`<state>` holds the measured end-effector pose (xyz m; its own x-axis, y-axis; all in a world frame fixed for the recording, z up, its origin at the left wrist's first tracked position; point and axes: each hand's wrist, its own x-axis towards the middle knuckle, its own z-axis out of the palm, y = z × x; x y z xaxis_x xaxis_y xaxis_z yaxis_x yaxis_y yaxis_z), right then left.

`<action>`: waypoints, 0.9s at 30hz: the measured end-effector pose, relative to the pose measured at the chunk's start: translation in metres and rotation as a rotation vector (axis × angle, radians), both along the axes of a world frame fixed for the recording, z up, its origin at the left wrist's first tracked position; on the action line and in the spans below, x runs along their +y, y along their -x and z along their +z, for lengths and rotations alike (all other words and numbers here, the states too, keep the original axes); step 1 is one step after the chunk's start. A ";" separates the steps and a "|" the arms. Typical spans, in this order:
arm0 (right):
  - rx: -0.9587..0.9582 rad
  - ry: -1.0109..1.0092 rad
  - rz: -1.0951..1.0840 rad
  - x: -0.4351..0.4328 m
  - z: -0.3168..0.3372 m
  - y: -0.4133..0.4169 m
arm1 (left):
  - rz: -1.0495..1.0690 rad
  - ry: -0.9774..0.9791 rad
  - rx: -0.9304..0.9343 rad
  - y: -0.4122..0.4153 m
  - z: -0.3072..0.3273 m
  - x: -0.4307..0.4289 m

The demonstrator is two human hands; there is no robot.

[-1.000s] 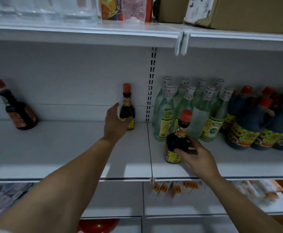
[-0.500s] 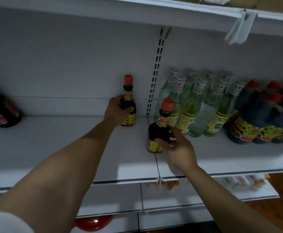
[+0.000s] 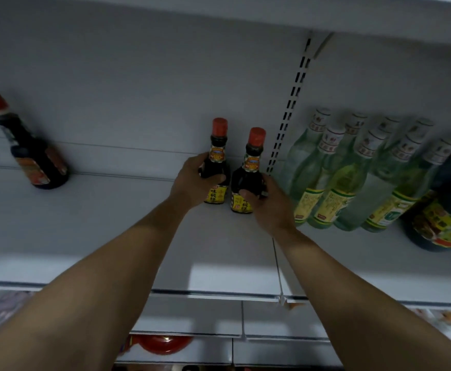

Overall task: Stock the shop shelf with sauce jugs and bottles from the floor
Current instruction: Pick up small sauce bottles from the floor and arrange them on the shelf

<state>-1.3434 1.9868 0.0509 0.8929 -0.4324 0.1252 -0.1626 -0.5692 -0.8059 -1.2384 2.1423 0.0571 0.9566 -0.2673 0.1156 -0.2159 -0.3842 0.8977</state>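
- Here the left hand (image 3: 192, 183) is wrapped round the lower body of a small dark sauce bottle (image 3: 217, 162) with a red cap. Its fingers curl over the front just above the yellow label.
- The right hand (image 3: 270, 204) grips a second bottle (image 3: 248, 170) of the same kind, with the thumb across the front and the fingers round the right side.
- The hands are close together but not touching. Only the two bottles stand between them, side by side and almost touching at the body.
- Both bottles stand upright on the white shelf (image 3: 112, 236), close to its back wall. The one in the right hand sits a little nearer the person than the one in the left.
- Just beyond the right hand's knuckles, on its outer side, stands a cluster of pale green bottles (image 3: 352, 178) with white caps and yellow-green labels.
- Farther out on that side, at the edge of the view, is a big dark jug (image 3: 449, 210) with a red cap and a yellow label.
- Well away from the left hand, on its outer side, a lone dark bottle (image 3: 32, 153) with a red cap stands against the back wall.
- Above the right hand, just behind the bottle it holds, a slotted metal strip (image 3: 288, 108) runs up the back wall.
- Beneath the left forearm, on a lower level, lies a round red thing (image 3: 163, 344), too blurred to name.
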 end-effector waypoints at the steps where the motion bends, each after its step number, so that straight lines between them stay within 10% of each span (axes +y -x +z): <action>1: 0.008 0.005 -0.001 0.000 0.000 -0.006 | -0.002 0.002 -0.009 -0.001 0.000 0.000; 27: 0.175 -0.046 -0.101 -0.003 0.012 -0.036 | 0.097 -0.144 -0.007 0.003 0.003 0.000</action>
